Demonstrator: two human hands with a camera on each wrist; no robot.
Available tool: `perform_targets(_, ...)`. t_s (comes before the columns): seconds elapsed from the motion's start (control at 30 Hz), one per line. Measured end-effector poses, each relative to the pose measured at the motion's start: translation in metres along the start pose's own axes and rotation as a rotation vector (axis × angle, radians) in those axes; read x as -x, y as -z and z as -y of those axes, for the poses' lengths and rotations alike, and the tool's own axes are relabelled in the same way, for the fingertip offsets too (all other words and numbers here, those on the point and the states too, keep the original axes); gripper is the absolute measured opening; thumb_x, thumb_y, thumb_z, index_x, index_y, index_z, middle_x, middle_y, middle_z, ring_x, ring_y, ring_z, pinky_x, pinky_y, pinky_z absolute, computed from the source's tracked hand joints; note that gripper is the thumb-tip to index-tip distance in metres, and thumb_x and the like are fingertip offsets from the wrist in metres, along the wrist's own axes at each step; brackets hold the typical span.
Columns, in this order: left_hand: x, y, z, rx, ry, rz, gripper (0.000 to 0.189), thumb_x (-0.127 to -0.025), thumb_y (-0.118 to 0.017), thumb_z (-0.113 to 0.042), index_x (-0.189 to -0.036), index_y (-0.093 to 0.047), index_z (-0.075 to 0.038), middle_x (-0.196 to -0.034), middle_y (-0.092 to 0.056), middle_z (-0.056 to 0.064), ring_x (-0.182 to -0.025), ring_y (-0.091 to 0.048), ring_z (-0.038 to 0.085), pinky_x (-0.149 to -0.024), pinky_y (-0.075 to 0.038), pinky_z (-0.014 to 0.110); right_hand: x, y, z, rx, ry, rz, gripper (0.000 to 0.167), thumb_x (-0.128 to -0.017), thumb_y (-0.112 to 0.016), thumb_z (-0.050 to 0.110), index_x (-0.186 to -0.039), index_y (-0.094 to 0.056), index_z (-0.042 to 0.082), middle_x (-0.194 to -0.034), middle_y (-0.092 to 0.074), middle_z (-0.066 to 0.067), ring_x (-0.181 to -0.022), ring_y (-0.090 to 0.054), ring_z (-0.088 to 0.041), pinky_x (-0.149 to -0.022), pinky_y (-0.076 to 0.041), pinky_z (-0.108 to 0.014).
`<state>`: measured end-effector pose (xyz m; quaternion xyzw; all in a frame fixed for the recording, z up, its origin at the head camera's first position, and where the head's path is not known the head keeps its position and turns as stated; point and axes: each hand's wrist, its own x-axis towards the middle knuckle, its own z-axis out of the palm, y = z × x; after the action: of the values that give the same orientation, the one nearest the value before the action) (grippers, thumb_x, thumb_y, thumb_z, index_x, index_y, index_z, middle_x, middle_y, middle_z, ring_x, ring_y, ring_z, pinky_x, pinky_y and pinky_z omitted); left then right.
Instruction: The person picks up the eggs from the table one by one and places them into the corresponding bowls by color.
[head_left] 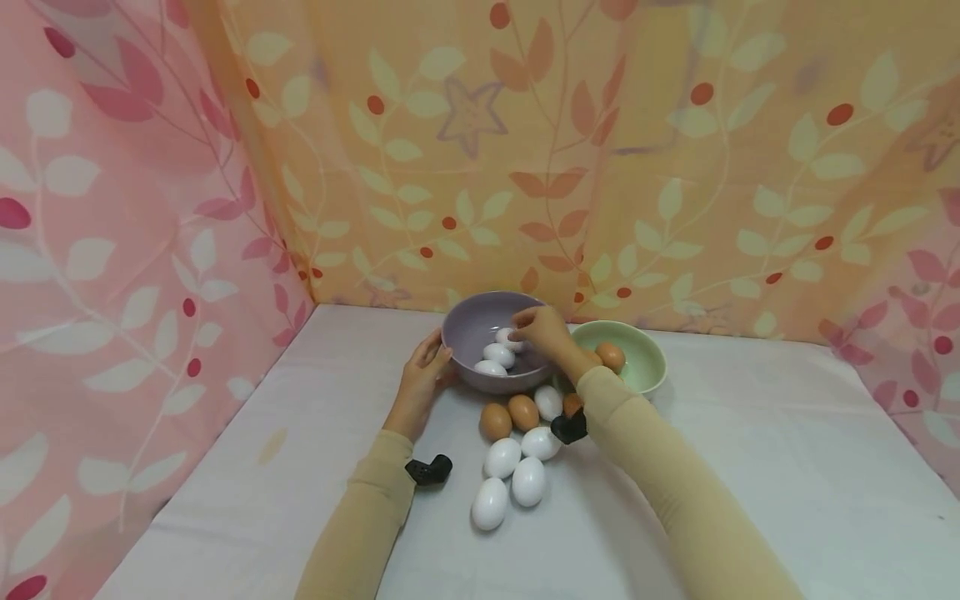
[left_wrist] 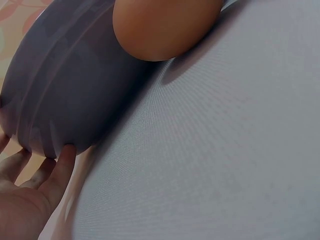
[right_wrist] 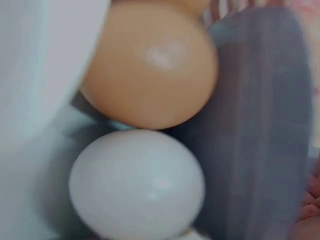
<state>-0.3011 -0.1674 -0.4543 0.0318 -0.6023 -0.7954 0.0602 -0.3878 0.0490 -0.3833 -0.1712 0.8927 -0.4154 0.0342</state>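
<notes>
A purple bowl (head_left: 468,333) stands on the table with several white eggs (head_left: 498,357) inside. My left hand (head_left: 423,383) rests against the bowl's left side; in the left wrist view, its fingertips touch the outer wall. Over the bowl's right half, my right hand (head_left: 547,333) has its thumb and fingers bent at a white egg (head_left: 508,338), which it seems to pinch; its palm side is hidden. In front of the bowl lie brown eggs (head_left: 496,422) and several more white eggs (head_left: 502,458). The right wrist view shows a brown egg (right_wrist: 155,65) and a white egg (right_wrist: 137,185) close up.
A green bowl (head_left: 648,367) with brown eggs (head_left: 611,357) stands right of the purple bowl, partly behind my right forearm. White cloth covers the table (head_left: 262,517). Patterned curtains (head_left: 450,167) hang behind and at both sides.
</notes>
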Motion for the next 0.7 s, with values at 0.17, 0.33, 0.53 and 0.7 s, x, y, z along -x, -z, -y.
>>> perform_targets(0.17, -0.002, 0.001, 0.001, 0.002, 0.001, -0.001, 0.051, -0.102, -0.056, -0.017, -0.151, -0.041, -0.017, -0.16, -0.038, 0.004, -0.142, -0.042, 0.024, -0.109, -0.045, 0.051, 0.022, 0.014, 0.008, -0.147, 0.037, 0.037, 0.04, -0.085, -0.077, 0.011, -0.123, -0.068, -0.002, -0.12, -0.071, -0.019, -0.114, -0.067, -0.03, -0.098, -0.054, -0.038)
perform_targets(0.33, -0.003, 0.001, 0.002, 0.004, -0.008, 0.008, 0.051, -0.102, -0.056, -0.017, -0.151, -0.042, -0.017, -0.159, -0.04, 0.003, -0.14, -0.043, 0.022, -0.106, -0.047, 0.047, 0.053, 0.023, 0.017, -0.228, 0.041, 0.115, 0.043, -0.086, -0.077, 0.014, -0.125, -0.067, -0.001, -0.122, -0.07, -0.018, -0.115, -0.067, -0.027, -0.095, -0.056, -0.032)
perform_targets(0.53, -0.002, 0.001, 0.001, 0.004, -0.007, 0.0, 0.05, -0.102, -0.056, -0.016, -0.15, -0.043, -0.018, -0.157, -0.041, 0.001, -0.138, -0.045, 0.02, -0.106, -0.046, 0.046, 0.084, 0.027, 0.02, -0.207, 0.045, 0.185, 0.044, -0.084, -0.08, 0.025, -0.124, -0.07, 0.01, -0.12, -0.073, -0.01, -0.116, -0.066, -0.019, -0.097, -0.055, -0.031)
perform_targets(0.7, -0.002, 0.0, 0.002, 0.017, -0.002, 0.005, 0.049, -0.102, -0.056, -0.016, -0.149, -0.044, -0.018, -0.158, -0.041, 0.002, -0.138, -0.045, 0.021, -0.109, -0.043, 0.05, 0.106, 0.027, 0.016, -0.256, 0.023, 0.215, 0.046, -0.082, -0.082, 0.022, -0.124, -0.07, 0.008, -0.12, -0.072, -0.012, -0.116, -0.067, -0.023, -0.093, -0.055, -0.024)
